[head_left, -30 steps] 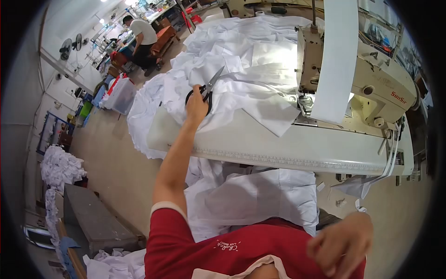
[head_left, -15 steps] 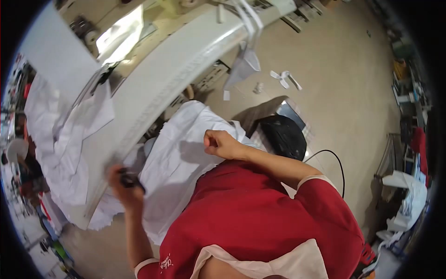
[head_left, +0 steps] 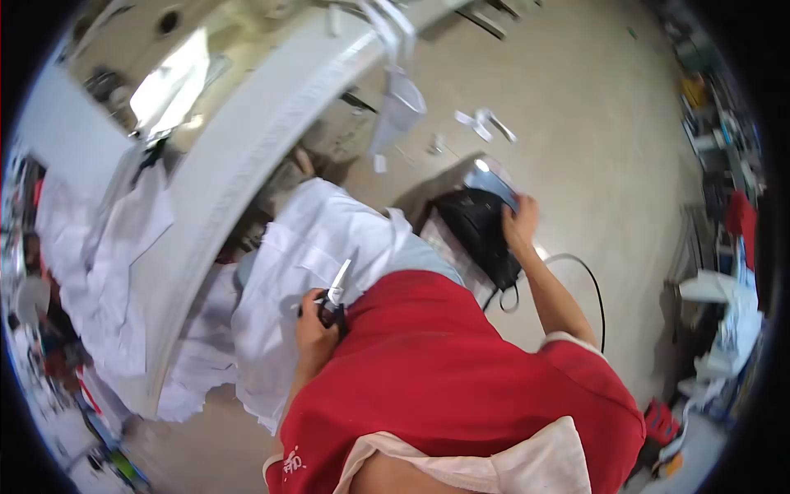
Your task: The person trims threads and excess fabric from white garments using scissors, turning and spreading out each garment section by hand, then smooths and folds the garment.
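Observation:
A pair of scissors (head_left: 336,288) points blades-up from my left hand (head_left: 315,337), whose fingers are closed round the dark handles. White cloth (head_left: 288,239) is draped over my lap just beyond it. Out to the right, my right hand (head_left: 523,224) grips the edge of a black bag (head_left: 473,230), its thumb against the bag's side. A shiny flat thing like a phone or tablet (head_left: 490,176) lies right behind the bag, close to my fingertips. The exact grip on the bag is partly hidden.
A long white sewing table (head_left: 239,148) runs along my left, with white garment pieces (head_left: 99,272) heaped over it. White strips (head_left: 399,103) hang from its edge, and scraps (head_left: 485,125) lie on the floor. A black cable (head_left: 601,296) curves at my right.
My left hand has swung right with the scissors, toward my lap. My right hand has reached from above the cloth out to the bag. The view has shifted slightly.

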### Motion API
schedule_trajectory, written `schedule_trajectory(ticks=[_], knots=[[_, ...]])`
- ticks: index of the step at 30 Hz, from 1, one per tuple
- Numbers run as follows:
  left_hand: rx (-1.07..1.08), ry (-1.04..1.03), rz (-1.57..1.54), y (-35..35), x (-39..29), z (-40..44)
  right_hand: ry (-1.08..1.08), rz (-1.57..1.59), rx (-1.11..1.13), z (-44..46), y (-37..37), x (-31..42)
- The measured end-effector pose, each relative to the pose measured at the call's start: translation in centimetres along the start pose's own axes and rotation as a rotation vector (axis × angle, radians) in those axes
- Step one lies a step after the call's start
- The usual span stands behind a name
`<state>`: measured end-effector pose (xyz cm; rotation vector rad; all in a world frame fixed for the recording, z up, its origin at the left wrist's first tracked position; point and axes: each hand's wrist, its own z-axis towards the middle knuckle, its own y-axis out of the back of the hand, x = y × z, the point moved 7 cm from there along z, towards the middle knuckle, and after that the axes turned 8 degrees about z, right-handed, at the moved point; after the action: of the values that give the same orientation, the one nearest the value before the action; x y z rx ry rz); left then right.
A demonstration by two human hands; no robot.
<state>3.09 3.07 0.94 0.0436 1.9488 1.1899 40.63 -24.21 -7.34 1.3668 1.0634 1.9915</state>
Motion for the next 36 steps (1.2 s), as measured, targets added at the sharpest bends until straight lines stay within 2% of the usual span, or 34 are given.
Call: schedule_trajectory(ticks=[1, 3, 4, 5, 6, 7, 8, 9, 11, 13, 14, 17, 18, 21, 22, 25, 31, 34, 36], knots=[[-0.091, -0.060, 0.004, 0.4, 0.2, -0.5, -0.014, 0.048, -0.023, -0.1, -0.3, -2.2], [-0.089, -0.057, -0.110, -1.8, 2.9, -1.3, 0.053, 0.016, -0.021, 0.5, -0.6, -2.1], [-0.184, -0.209, 0.145, 0.4, -0.3, -1.7, -0.028, -0.053, 0.056, 1.3, -0.9, -0.8], [-0.351, -0.284, 0.191, -0.3, 0.5, -2.2, 0.089, -0.026, 0.061, 2.2, -5.0, -5.4], [-0.295, -0.237, 0.181, -0.2, 0.2, -2.4, 0.303, 0.221, 0.028, 2.5, -3.5, -0.1], [-0.236, -0.144, 0.114, -1.3, 1.5, -2.3, 0.124, 0.173, 0.031, 4.3, -6.5, -0.3], [-0.240, -0.121, -0.026, -1.7, 1.8, -2.1, 0.474, 0.339, -0.041, 3.6, -4.7, 7.0], [-0.316, -0.088, -0.040, -1.6, 2.2, -2.1, 0.321, 0.416, 0.097, 4.9, -7.6, 8.4], [-0.190, 0.057, -0.064, -1.8, 3.1, -2.6, 0.519, 0.372, 0.123, 4.2, -9.5, 16.2], [-0.191, 0.132, -0.064, -1.8, 3.5, -2.8, 0.729, 0.590, 0.135, 2.2, -9.4, 24.6], [-0.174, 0.160, -0.073, -1.9, 3.5, -2.9, 0.795, 0.708, 0.214, 1.3, -9.2, 28.3], [-0.015, 0.290, -0.157, 0.1, 2.5, -3.6, 0.963, 0.827, 0.287, -2.5, -6.1, 38.2], [-0.023, 0.280, -0.164, 0.6, 2.3, -3.9, 1.013, 0.895, 0.303, -3.5, -5.1, 40.4], [-0.068, 0.303, -0.184, 2.1, 1.8, -4.3, 1.001, 0.995, 0.408, -5.4, -3.2, 44.7], [-0.073, 0.300, -0.197, 1.5, 2.5, -4.1, 1.088, 1.024, 0.395, -6.0, -2.2, 45.9], [-0.292, 0.171, -0.173, 2.4, 2.3, -4.3, 1.073, 1.033, 0.437, -6.2, -2.0, 47.3], [-0.132, 0.316, -0.174, 1.5, 3.8, -3.5, 1.005, 1.082, 0.489, -5.1, -3.8, 48.2], [-0.226, 0.246, -0.165, 2.3, 3.1, -3.9, 0.827, 1.131, 0.600, -4.1, -6.0, 47.9], [-0.241, 0.257, -0.169, 1.7, 3.9, -3.7, 0.891, 1.066, 0.547, -4.2, -6.0, 47.8]])
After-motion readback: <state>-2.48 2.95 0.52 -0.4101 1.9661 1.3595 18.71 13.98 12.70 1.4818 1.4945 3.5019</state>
